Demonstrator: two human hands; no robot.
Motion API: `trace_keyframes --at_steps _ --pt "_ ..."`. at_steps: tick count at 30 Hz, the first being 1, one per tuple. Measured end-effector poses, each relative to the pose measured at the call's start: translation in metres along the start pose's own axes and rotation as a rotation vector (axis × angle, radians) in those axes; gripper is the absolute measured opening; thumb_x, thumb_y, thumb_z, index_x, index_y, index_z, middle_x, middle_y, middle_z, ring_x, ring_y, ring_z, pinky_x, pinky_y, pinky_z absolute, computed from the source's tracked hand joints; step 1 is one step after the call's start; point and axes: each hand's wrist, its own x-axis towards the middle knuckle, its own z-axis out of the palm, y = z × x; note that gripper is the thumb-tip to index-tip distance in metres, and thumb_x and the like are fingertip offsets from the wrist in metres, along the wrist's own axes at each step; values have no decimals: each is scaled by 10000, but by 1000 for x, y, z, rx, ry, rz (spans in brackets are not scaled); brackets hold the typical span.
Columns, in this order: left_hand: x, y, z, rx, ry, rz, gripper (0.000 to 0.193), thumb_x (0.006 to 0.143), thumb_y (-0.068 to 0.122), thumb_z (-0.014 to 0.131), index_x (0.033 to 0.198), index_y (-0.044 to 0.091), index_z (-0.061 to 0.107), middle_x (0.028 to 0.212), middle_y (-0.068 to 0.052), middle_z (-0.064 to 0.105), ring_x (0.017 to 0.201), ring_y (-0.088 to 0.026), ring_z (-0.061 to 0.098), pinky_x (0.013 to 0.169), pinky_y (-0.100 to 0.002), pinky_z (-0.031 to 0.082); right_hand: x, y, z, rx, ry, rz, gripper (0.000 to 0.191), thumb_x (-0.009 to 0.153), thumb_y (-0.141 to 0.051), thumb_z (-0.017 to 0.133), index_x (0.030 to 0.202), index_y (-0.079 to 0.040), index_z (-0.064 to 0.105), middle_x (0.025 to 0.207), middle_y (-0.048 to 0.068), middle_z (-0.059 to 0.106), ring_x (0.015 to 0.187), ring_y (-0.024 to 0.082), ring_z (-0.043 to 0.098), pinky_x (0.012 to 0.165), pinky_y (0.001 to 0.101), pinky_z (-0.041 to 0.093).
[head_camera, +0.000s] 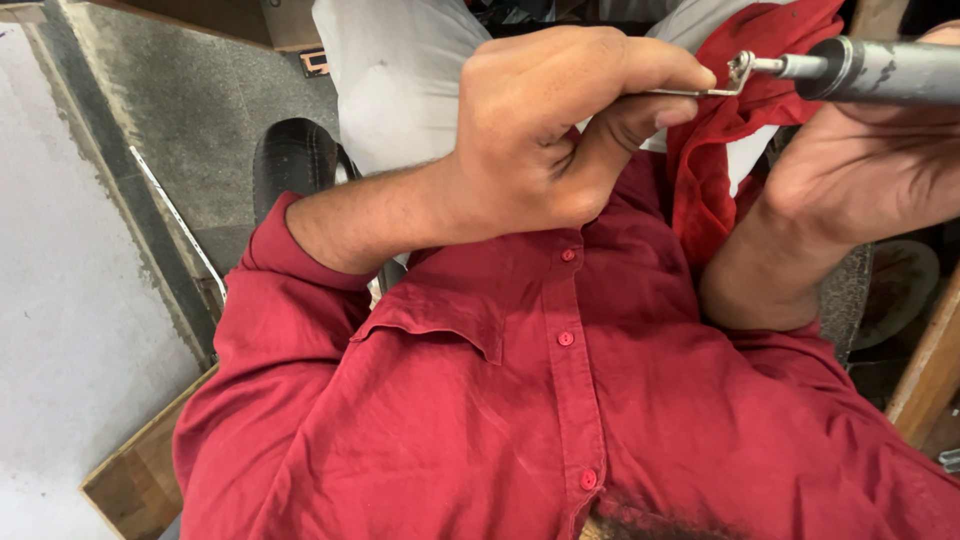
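Observation:
My left hand (550, 130) is closed around a thin metal rod (700, 92) that sticks out of the narrow end of a grey metal cylinder (880, 68). My right hand (860, 170) holds that cylinder from below at the upper right; its fingers are mostly hidden behind the tube. A red cloth (720, 150) hangs between the two hands, just under the rod's hooked end. Both forearms come out of the rolled sleeves of my red buttoned shirt (560, 400), which fills the lower half of the view.
My white trousers (400, 80) show at the top. A black rounded object (295, 160) lies by my left forearm on the grey floor. A wooden plank (135, 480) is at lower left, a wooden post (930, 370) and a round dish (900, 290) at right.

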Motion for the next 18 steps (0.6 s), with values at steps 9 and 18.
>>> trace_keyframes --at_steps 9,18 --pt "-5 -1 -3 2 10 7 134 1066 108 766 1169 84 684 971 -28 738 768 -161 728 676 -274 545 0 6 20 -80 -97 -46 324 1032 -361 602 1178 -71 622 1075 57 668 982 84 672 831 398 652" --pt "-5 0 -5 -3 6 6 136 1064 96 767 1168 80 681 987 -29 744 787 -158 739 686 -268 555 -1 8 14 -31 -14 -48 286 1043 -344 612 1121 -69 624 1010 50 655 925 80 637 799 366 642"
